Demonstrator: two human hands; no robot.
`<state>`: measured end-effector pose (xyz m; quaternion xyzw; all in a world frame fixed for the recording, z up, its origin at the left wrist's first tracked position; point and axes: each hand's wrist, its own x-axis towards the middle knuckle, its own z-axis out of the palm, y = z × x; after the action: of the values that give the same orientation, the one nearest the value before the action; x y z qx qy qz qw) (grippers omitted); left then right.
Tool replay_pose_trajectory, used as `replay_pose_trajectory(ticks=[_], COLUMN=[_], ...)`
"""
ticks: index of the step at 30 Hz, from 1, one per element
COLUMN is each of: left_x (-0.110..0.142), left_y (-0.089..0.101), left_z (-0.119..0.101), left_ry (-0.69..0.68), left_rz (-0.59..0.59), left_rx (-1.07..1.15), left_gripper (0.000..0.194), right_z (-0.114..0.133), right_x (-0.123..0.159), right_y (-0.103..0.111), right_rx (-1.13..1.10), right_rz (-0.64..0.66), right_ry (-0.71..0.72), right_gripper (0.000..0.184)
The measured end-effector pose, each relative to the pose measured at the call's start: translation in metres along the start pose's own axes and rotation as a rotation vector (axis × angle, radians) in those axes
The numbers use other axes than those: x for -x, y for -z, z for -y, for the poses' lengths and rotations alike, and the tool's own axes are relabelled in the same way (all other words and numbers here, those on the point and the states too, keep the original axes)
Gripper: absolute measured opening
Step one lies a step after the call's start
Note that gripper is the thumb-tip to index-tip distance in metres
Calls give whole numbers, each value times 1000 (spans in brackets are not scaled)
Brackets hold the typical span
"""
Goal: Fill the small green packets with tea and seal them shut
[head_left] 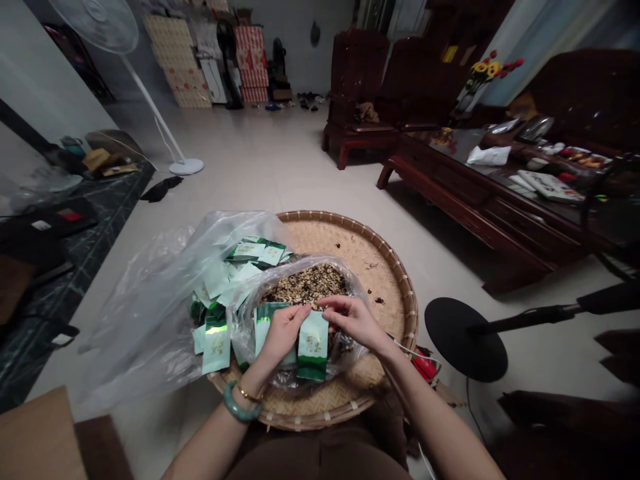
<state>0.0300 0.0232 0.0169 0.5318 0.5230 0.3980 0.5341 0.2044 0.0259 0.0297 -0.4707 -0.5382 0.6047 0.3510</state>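
Left hand and right hand hold two green sachets.

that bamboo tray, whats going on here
A person is working over a round bamboo tray. Their left hand and right hand are at a green-and-white sachet, above a clear plastic bag of loose dried leaves. More sachets lie heaped beside it, against a larger plastic bag.

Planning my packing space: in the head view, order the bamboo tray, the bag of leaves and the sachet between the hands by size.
Largest to smallest: bamboo tray, bag of leaves, sachet.
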Motion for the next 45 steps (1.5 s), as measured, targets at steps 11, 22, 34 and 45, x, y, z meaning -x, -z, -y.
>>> replay_pose_trajectory(ticks=[11, 22, 34, 45], left_x=[-3, -7, -9, -5], left_y=[17, 46, 51, 54], left_z=[2, 14, 35, 37], left_ry=[61, -17, -30, -154], left_rz=[-251, -421, -334, -199], left_rx=[423, 465, 291, -114], left_gripper=[47, 47, 63, 52], right_z=[41, 52, -21, -44], right_x=[-22, -81, -46, -37], right_y=[15, -39, -70, -71], right_rx=[-192, -49, 1044, 714], right_rz=[-348, 227, 96, -90], right_ry=[205, 127, 199, 301], right_gripper=[39, 19, 65, 35])
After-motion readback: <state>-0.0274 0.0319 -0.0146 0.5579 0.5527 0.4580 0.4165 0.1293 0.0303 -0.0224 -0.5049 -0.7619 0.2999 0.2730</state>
